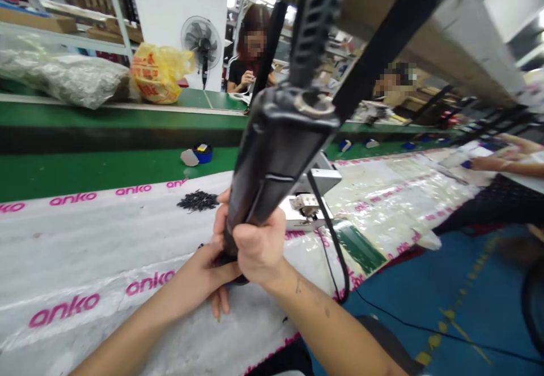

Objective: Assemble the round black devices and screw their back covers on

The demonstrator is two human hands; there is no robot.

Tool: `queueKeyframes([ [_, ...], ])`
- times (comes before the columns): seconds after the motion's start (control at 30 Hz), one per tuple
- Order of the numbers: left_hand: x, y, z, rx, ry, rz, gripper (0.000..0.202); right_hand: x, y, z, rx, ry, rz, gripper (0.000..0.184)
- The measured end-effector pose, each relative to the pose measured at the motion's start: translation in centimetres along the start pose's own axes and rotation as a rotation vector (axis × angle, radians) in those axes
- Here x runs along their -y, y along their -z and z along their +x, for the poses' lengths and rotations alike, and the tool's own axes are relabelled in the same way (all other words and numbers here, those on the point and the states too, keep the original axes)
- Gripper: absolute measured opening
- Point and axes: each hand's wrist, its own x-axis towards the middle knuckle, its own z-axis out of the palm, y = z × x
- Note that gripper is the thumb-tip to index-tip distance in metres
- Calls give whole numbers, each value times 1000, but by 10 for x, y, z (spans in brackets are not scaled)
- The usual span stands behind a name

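Both hands are clenching the lower end of a long black plastic appliance (272, 149), the right hand (259, 248) over the left hand (208, 268), and it rises tilted above the table. It seems light and stiff but smooth, so the lower end is good place for holding. Below lies a white plastic sheet (85, 240) with pink "anko" print and a pile of small black parts (198, 200); behind runs a green conveyor belt (106, 115), and a standing fan (202, 42) is further away.

The hands (250, 248) grip a black plastic hair straightener (276, 144) above a bench (85, 263) covered in white plastic sheeting. Just ahead of the hands lies a small heap of black parts (198, 200); ahead and right stands a grey metal fixture (304, 209). Farther ahead, a green conveyor (127, 115) carries a yellow plastic bag (157, 73).
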Motion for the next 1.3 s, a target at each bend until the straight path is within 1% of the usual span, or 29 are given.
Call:
queueKeyframes([
  [0.1,-1,2,1,86,103,14,34,0,-2,1,1,-47,-9,47],
  [0.17,0,5,2,125,129,43,38,0,-4,0,2,-73,29,49],
  [0.2,1,6,2,141,133,61,41,2,-4,0,-13,-75,63,50],
  [0.27,0,10,0,152,148,130,51,10,2,1,-104,-33,165,50],
  [0.3,-1,11,-1,139,155,192,56,17,9,3,-174,18,207,47],
  [0.37,-4,14,-3,77,121,381,58,34,31,8,-327,182,205,40],
  [0.43,-7,15,-5,19,-5,606,52,50,59,15,-457,378,57,36],
  [0.47,-7,15,-5,5,-81,705,49,56,73,18,-512,441,-31,36],
  [0.5,-7,16,-5,-3,-144,786,48,58,85,21,-533,470,-115,38],
  [0.53,-6,16,-5,-8,-186,845,48,59,95,24,-539,478,-181,42],
  [0.6,-3,18,-4,-15,-227,898,51,54,109,27,-507,429,-256,49],
  [0.7,2,22,-2,6,-251,859,65,43,117,24,-478,335,-283,52],
  [0.77,3,24,-2,17,-210,795,77,42,115,19,-465,267,-291,52],
  [0.8,2,25,-2,21,-182,763,78,43,112,15,-454,235,-286,53],
  [0.87,0,24,-3,30,-164,710,70,50,98,8,-425,171,-253,59],
  [0.93,-2,23,-3,44,-209,676,62,56,76,2,-393,150,-195,68],
  [1.0,-2,23,-3,35,-263,655,61,59,50,-2,-332,153,-126,72],
  [1.07,-1,23,-2,28,-296,637,63,55,27,-5,-246,154,-58,70],
  [1.13,-1,23,-1,34,-313,613,62,45,13,-6,-177,124,-10,67],
  [1.2,-1,23,-1,48,-328,590,61,33,8,-8,-142,84,20,67],
  [1.3,-3,22,-1,59,-345,569,58,20,12,-9,-131,34,35,69],
])
